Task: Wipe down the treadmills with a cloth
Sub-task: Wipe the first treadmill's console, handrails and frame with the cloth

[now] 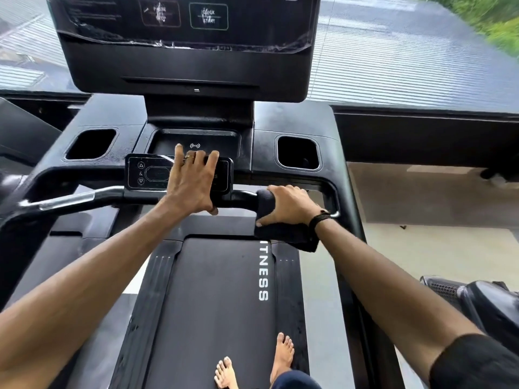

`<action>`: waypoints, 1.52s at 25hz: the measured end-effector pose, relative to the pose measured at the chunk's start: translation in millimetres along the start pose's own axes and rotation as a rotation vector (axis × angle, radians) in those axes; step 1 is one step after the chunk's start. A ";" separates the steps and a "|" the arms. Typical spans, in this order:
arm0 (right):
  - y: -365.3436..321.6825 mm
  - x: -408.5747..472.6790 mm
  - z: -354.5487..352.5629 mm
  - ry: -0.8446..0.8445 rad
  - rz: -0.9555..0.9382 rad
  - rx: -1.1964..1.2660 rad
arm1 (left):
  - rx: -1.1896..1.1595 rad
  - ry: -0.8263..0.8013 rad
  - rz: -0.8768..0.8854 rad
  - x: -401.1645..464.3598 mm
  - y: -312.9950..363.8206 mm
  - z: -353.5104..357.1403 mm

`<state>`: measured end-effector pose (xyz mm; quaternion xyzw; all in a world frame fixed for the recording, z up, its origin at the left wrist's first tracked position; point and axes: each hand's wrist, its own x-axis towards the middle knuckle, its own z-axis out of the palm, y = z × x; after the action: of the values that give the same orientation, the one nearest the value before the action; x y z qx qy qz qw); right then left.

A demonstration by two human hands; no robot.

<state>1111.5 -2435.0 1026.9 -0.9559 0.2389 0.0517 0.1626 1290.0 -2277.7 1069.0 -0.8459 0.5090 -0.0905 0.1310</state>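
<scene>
I stand barefoot on the belt point(213, 299) of a black treadmill. My left hand point(191, 183) lies flat, fingers straight, on the small control panel point(146, 172) at the middle of the front handlebar. My right hand point(289, 204) grips a black cloth point(286, 235) wrapped around the right part of the handlebar point(241, 199); the cloth's loose end hangs below my wrist. The console screen point(185, 43) rises above, covered in plastic film.
Cup holders sit at the left point(91, 144) and right point(298, 153) of the console tray. A chrome grip point(67, 199) runs along the left handlebar. Another machine's part point(483, 301) stands at the right. A window with a roof outside lies ahead.
</scene>
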 end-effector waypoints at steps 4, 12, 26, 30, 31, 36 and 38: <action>43.9 -45.5 25.9 0.323 0.044 -0.139 | 0.005 0.029 -0.004 -1.6 -2.2 1.4; 68.8 -32.8 3.3 -0.008 0.067 -0.136 | -0.056 0.044 0.009 -0.9 -2.8 7.2; -10.1 6.0 32.3 0.410 -0.101 -0.135 | -0.125 0.105 0.034 -1.1 -7.4 16.5; -45.5 25.4 22.5 0.306 -0.098 -0.126 | -0.132 0.094 0.019 -1.1 -4.8 15.5; -49.7 33.7 15.4 0.181 -0.088 -0.080 | -0.131 0.093 0.016 -0.8 -4.7 15.0; -50.9 58.4 -16.7 -0.304 -0.015 0.235 | -0.100 0.088 -0.001 -1.3 -2.2 11.4; -53.2 41.9 -3.2 -0.059 -0.008 0.076 | -0.092 0.104 -0.002 -1.8 -3.1 12.6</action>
<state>1173.7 -2410.2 1037.8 -0.9481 0.2322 0.0703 0.2058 1295.4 -2273.1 1058.0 -0.8456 0.5180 -0.1110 0.0655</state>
